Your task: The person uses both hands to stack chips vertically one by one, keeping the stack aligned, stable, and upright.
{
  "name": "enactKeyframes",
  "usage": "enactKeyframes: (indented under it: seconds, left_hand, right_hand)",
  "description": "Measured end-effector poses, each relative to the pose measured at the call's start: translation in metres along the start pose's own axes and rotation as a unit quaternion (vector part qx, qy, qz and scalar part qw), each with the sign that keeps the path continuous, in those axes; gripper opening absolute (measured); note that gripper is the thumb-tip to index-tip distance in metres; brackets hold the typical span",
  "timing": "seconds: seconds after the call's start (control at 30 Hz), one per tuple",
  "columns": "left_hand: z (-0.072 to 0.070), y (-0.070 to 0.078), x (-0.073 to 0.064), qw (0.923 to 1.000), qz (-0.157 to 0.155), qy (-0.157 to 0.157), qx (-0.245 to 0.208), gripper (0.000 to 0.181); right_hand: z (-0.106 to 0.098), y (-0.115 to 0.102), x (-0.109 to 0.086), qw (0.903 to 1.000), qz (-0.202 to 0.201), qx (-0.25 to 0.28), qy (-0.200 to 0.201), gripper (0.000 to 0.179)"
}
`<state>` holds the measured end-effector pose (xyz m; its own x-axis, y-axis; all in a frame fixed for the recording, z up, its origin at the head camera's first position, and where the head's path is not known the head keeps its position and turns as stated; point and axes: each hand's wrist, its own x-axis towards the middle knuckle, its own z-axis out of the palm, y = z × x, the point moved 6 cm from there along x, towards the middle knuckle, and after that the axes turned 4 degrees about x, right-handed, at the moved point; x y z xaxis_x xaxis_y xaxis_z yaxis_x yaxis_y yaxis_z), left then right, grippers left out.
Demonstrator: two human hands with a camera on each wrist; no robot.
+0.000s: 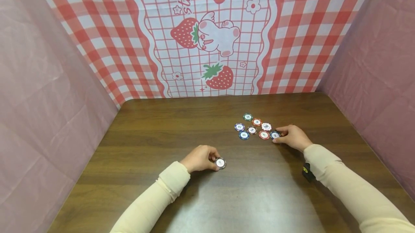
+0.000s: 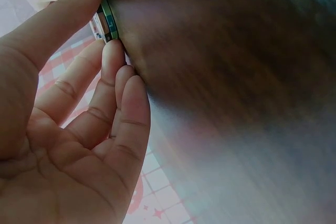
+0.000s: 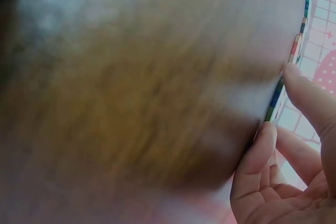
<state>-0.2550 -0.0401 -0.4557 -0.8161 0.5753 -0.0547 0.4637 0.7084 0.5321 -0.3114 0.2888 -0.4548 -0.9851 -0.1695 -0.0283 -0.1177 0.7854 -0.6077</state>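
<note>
Near the middle of the table, my left hand [image 1: 201,159] pinches a small stack of poker chips [image 1: 220,163] by the edge between thumb and fingers. The top chip is dark-rimmed with a white centre. In the left wrist view, the stack [image 2: 109,18] shows a green-edged chip lowest, against the wood. Farther off to the right, my right hand [image 1: 293,137] pinches a blue-rimmed poker chip [image 1: 275,135] lying flat, thumb and a finger on opposite edges. That chip's blue and green edge [image 3: 275,99] shows in the right wrist view. Its number is too small to read surely.
Left of the right hand lie several loose chips, among them a white one [image 1: 266,126], a red one [image 1: 264,135], a green one [image 1: 248,117] and a blue one [image 1: 244,135]. A strawberry-print cloth [image 1: 207,74] hangs behind the wooden table [image 1: 155,125]; pink cloths flank it.
</note>
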Motion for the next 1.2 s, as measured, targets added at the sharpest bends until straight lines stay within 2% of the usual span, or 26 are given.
enactKeyframes:
  seconds: [0.5, 1.2]
  left_hand:
    - [-0.0001, -0.0003, -0.0003, 1.0000, -0.003, -0.002, -0.003, 0.027]
    - [-0.0006, 0.0005, -0.0007, 1.0000, 0.001, 0.000, -0.001, 0.027]
  right_hand:
    - [-0.0001, -0.0019, 0.0028, 0.9999, 0.011, -0.012, -0.005, 0.047]
    - [-0.0009, -0.0042, 0.0026, 0.9996, -0.015, -0.026, -0.001, 0.034]
